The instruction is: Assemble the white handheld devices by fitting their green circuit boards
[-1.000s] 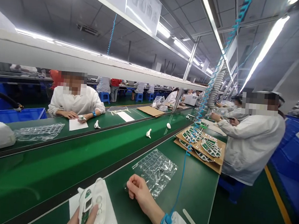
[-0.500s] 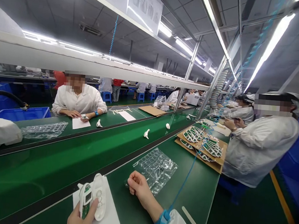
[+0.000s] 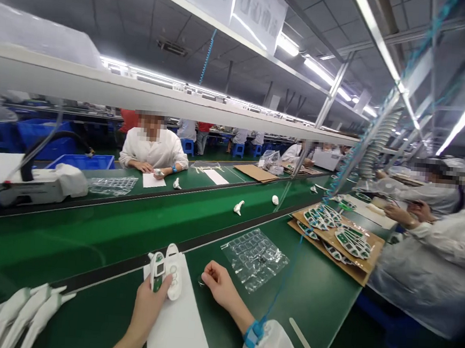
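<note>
The left hand [image 3: 148,309] came up from the lower edge with its forearm slanted, and the fingers were closed around a small white electronic device [image 3: 158,271], which showed a little screen and a green circuit board. A white plastic shell [image 3: 175,272] stood just beside it, touching; I cannot tell if the hand held this shell also. Both were above a white paper sheet [image 3: 178,325] on the green workbench [image 3: 318,309].

The right hand [image 3: 220,284] lay on the bench with fingers loosely curled, holding nothing, near a clear plastic blister tray [image 3: 254,260]. A blue wrist strap [image 3: 253,334] went around this wrist, and a thin blue cord [image 3: 282,285] rose from it. White plastic parts [image 3: 24,313] lay at lower left. The writing on the sheets hanging overhead [image 3: 259,15] was too blurred to read.
</note>
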A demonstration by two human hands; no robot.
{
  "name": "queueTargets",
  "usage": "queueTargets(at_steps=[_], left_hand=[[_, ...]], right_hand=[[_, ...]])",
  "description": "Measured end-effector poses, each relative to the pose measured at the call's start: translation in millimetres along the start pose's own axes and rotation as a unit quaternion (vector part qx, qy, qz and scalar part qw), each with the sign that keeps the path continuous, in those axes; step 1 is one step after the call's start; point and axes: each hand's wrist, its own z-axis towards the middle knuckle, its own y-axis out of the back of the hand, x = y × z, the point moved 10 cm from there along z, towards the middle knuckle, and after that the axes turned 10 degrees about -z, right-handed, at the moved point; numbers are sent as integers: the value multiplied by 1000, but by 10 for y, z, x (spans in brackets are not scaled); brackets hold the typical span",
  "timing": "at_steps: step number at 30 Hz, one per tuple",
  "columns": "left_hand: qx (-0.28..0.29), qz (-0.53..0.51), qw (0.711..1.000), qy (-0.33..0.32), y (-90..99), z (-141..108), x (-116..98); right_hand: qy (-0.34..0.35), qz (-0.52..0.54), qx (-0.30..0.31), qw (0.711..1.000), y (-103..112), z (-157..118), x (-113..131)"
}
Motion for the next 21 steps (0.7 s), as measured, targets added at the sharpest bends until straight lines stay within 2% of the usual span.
queueTargets(at_steps=[6, 10, 13, 16, 21], left_hand=[[-2, -108, 994, -19, -12, 40, -141], [-9, -177, 983, -40, 170, -43, -387], [-30, -219, 973, -60, 465, -164, -602], [-76, -256, 960, -83, 881, -351, -789], [-150, -286, 941, -102, 1592, -884, -921]], right_hand=[[13, -11, 47, 999, -195, -197, 110], [30, -16, 66, 997, -263, -350, 277], [54, -23, 80, 995, -359, -436, 444], [73, -35, 98, 992, -497, -508, 602], [97, -55, 127, 986, -701, -595, 812]])
